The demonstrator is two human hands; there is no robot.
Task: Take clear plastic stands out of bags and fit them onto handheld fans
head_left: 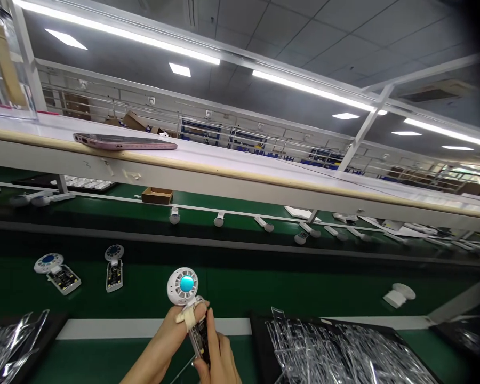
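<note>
Low in the middle of the head view, a white handheld fan [177, 290] with a shiny blue centre points upward, its handle open with the dark inner parts showing. My left hand [170, 334] is closed around the handle's upper end, with a pale wrap on the thumb. From the other side, my right hand [223, 356] grips the lower handle between thumb and fingers. A thin rod or wire shows below the hands; what it is I cannot tell. To the left, two similar open fans [66, 280] [114, 272] lie on the green surface.
Black trays of clear plastic pieces [336, 346] [8, 346] stand at both sides. Another white fan [400, 294] lies at the right. Beyond the dark belt [232, 250], several fans lie in a row. A phone [124, 142] rests on the shelf above, near a small cardboard box [157, 196].
</note>
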